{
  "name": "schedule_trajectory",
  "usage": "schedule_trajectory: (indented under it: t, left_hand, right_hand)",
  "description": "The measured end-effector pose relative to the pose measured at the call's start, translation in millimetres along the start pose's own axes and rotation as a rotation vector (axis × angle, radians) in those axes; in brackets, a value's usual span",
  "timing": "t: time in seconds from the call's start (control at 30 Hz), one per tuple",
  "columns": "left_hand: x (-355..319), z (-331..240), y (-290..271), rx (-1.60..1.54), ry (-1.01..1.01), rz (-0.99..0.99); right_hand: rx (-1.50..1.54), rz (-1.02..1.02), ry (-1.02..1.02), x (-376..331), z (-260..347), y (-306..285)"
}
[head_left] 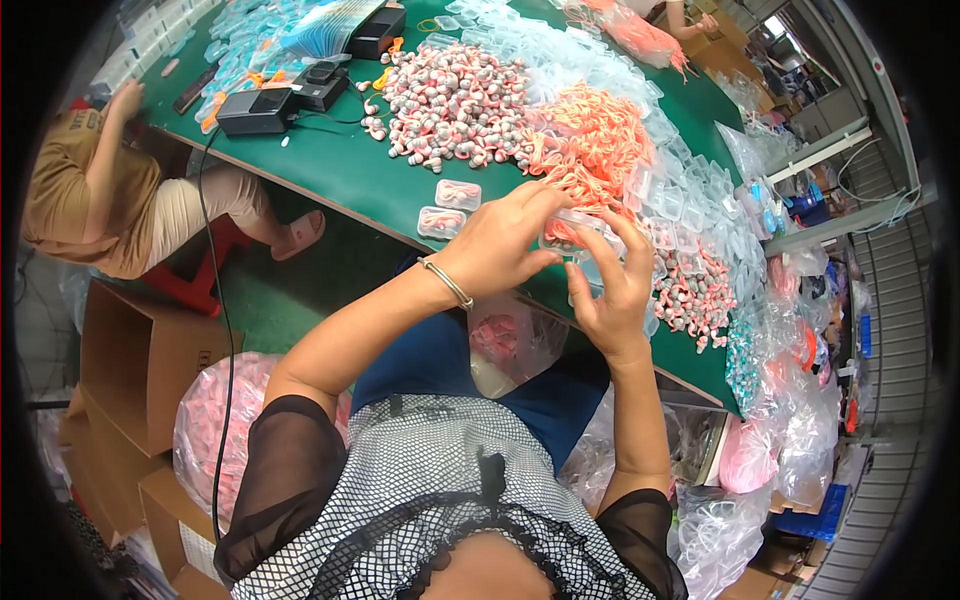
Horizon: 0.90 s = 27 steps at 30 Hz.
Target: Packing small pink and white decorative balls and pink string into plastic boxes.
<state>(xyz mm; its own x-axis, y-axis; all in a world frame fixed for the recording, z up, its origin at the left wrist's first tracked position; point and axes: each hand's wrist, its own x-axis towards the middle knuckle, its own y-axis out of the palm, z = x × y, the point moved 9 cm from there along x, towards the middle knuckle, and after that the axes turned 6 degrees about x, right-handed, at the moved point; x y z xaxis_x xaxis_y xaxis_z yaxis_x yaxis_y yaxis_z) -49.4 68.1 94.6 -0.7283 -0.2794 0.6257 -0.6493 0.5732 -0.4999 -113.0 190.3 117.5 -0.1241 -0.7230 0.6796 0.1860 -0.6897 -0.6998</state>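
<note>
Between my two hands is a small clear plastic case (560, 236) with orange cord inside. My left hand (505, 238) grips its left side with the thumb below and fingers over the top. At the other side, the curved fingers of my right hand (615, 285) hold the case's right end; its lid is partly hidden by my fingers. Two filled clear cases lie left of my left hand: an upper case (458, 194) and a lower case (440, 222), both with pinkish cord inside. Just beyond my hands is a heap of orange cords (595, 130).
A pile of grey-and-pink earplugs (450, 105) and a smaller earplug pile (695, 290) lie on the green table (340, 175). Clear empty cases (690, 190) heap along the right. Black devices (258, 110) stand far left. Another person (95, 190) sits at left, near cardboard boxes (150, 360).
</note>
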Motion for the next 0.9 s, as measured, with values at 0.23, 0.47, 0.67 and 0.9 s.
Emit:
schedule_trajectory:
  t: [0.23,0.47,0.67,0.9]
  left_hand:
    - [-2,-2,-3,0.013,0.018,0.043]
    - [-3,-15,-8,0.01,0.128,0.009]
    - [-13,-26,-14,-0.023,0.225,-0.075]
    - [-15,7,7,0.146,0.059,0.026]
  right_hand:
    - [0.218,0.086,0.041,8,-11,2]
    - [0.234,0.041,-0.031,10,-4,-3]
    - [0.276,0.034,-0.034,10,10,-10]
    - [0.267,0.151,0.164,-1,-24,23]
